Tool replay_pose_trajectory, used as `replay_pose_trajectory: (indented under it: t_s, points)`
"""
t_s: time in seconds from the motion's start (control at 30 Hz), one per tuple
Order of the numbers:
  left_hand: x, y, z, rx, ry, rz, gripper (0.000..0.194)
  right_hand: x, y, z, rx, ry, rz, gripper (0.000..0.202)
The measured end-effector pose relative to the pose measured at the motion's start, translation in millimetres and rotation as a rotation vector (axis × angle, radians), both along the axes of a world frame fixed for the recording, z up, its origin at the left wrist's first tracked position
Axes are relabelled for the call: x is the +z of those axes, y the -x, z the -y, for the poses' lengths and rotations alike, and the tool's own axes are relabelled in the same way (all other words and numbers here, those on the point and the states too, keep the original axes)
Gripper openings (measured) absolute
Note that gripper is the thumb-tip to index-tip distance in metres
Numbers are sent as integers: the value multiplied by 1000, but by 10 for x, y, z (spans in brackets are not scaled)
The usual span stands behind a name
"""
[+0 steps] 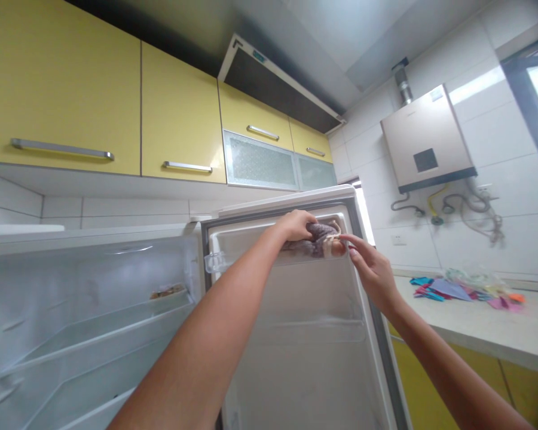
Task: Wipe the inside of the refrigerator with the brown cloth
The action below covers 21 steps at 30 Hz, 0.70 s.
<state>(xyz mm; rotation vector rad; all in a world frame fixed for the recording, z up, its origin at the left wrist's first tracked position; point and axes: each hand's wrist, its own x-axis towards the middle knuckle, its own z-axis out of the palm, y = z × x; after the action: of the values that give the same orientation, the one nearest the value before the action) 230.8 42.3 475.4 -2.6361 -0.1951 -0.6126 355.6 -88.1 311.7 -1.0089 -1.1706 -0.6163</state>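
A greyish-purple bundle (321, 232), perhaps a cloth or bag, lies in the top shelf of the open fridge door (314, 298). At its right end are a pale cord (331, 238) and a brownish, rounded part. My left hand (297, 226) reaches over the shelf and is closed on the bundle's top left side, some fingertips hidden behind it. From the right, my right hand (371, 266) meets the bundle's end, index finger and thumb bent together at the pale cord. What lies inside the bundle is hidden.
At left stands the open fridge interior (94, 334) with glass shelves; a small packet (167, 291) sits at the back. Yellow cabinets (179, 113) hang above. On the right, colourful cloths or bags (452, 289) lie on the counter (497, 325), below a water heater (428, 140).
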Motion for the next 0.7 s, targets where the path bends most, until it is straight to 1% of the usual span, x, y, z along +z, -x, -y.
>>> replay_pose_trajectory:
  t_s: [0.1,0.17,0.27,0.37,0.47,0.53,0.6,0.7]
  points:
    - [-86,-50,146,42,-104,132,36,-16,9,-3,1,-14,26,36]
    - [-147,-86,249,80,-159,184,34,-28,12,-8,16,-16,39,36]
    - [-202,-126,355,112,-194,220,36,-30,19,-14,30,-19,47,36]
    - [-220,-146,380,179,-187,266,35,-24,10,-29,29,-18,43,37]
    - [-230,-133,329,288,-132,317,38,-28,-31,-58,20,-14,25,37]
    - [-235,-89,255,363,-80,347,40,-36,-72,-76,6,-6,16,38]
    - [-236,-8,150,423,-32,371,40,-42,-118,-85,-4,15,17,38]
    - [-228,180,-51,496,27,399,40,-44,-177,-85,-10,64,3,39]
